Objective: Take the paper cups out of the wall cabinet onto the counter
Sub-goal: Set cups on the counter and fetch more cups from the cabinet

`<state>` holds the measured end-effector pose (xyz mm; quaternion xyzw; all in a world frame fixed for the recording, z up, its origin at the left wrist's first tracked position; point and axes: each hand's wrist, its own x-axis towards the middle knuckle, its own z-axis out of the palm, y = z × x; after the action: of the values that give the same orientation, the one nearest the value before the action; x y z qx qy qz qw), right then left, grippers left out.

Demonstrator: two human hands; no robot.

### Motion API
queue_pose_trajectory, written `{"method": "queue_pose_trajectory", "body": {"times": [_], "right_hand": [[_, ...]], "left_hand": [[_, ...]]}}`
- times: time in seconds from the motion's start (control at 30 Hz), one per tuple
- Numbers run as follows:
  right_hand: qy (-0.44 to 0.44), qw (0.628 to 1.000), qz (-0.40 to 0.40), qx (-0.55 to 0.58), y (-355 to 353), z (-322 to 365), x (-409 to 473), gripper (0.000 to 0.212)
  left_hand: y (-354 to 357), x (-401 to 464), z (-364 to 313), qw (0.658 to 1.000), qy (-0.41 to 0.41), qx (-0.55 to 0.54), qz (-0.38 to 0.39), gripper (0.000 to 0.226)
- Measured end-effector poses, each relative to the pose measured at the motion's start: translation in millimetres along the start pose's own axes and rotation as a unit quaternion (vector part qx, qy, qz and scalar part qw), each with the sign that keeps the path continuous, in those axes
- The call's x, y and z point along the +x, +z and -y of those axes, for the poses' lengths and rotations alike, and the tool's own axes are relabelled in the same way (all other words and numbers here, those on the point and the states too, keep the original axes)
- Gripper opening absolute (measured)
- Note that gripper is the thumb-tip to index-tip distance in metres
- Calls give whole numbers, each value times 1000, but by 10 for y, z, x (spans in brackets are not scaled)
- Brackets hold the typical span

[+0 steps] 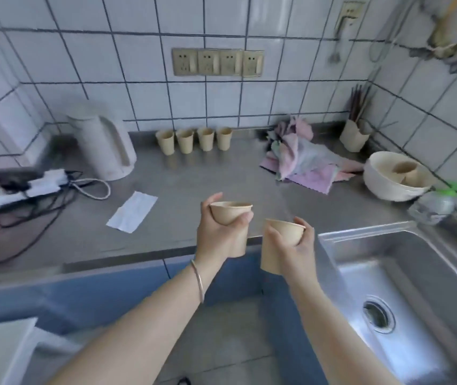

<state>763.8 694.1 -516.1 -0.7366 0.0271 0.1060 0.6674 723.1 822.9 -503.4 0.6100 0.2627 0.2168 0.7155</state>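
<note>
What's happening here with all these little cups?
A person stands at a steel kitchen counter holding a tan paper cup in each hand: the left hand grips one cup, and the right hand grips another. Neither is set down yet. Four matching tan paper cups stand upright in a row at the tiled wall, beside a white electric kettle. A steel sink lies to the right.

You see tan paper cups [194,140] at twelve o'clock against white wall tiles [138,65] gridded with dark grout. A white kettle [102,143] sits at ten o'clock, pink and lilac cloths [302,159] at two, a white bowl [380,182] beyond them. The counter [180,176] is grey steel, the cabinet fronts [105,290] blue.
</note>
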Motion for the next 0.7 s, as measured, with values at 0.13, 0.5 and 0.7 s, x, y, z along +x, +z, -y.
{"method": "queue_pose_trajectory", "body": {"times": [0.13, 0.5, 0.7], "right_hand": [[5, 999, 44, -6, 856, 107, 397, 61], [58, 993, 89, -55, 2248, 293, 1503, 76], [81, 982, 141, -93, 2673, 261, 2267, 76]], "left_hand": [[-561, 698, -70, 999, 6, 39, -34, 65], [-1157, 2289, -18, 997, -24, 7, -68, 88], [-1157, 3091, 148, 992, -68, 16, -105, 111]]}}
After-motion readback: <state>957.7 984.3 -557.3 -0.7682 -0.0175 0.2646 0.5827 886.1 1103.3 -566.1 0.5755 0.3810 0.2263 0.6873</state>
